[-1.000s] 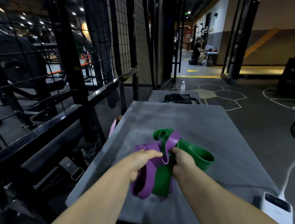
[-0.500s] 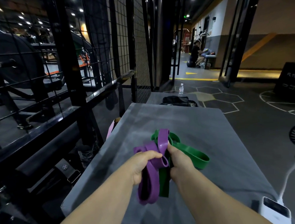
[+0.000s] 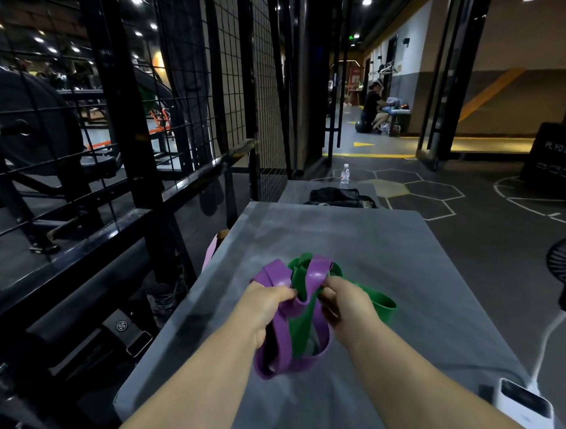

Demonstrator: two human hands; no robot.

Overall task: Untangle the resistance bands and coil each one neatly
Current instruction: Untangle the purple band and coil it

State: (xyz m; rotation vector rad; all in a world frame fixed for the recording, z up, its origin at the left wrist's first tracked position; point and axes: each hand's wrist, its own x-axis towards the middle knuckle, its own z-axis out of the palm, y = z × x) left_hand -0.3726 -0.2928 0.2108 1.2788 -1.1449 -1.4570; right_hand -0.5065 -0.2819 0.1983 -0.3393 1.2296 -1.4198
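head view: a purple flat rubber resistance band [image 3: 281,342] and a green flat rubber resistance band [image 3: 302,329] are seen tangled together. they are held just above the near half of a grey padded block [image 3: 398,255], roughly midway between its left and right edges.

the left hand [image 3: 266,308] is clenched on the purple band, whose upper fold is pinched between curled fingers and thumb. the right hand [image 3: 348,306] is likewise curled, and its thumb is laid on a purple strand where that strand crosses the green one. whether the green is also caught in that grasp cannot be told. a green loop is seen emerging from beneath the right hand and trailing toward the block's right edge. the purple loop hangs below both hands toward the near edge, with a green strand threaded through it.

the tangle's long axis is judged to run from far to near, so the knot lies between the two sets of fingertips and the slack lies below them. both hands are about equally near the crossing. the green strand is probably best drawn out rightward, away from the left hand's pinch. nothing is coiled yet, so the task is judged to be in its early untangling stage.
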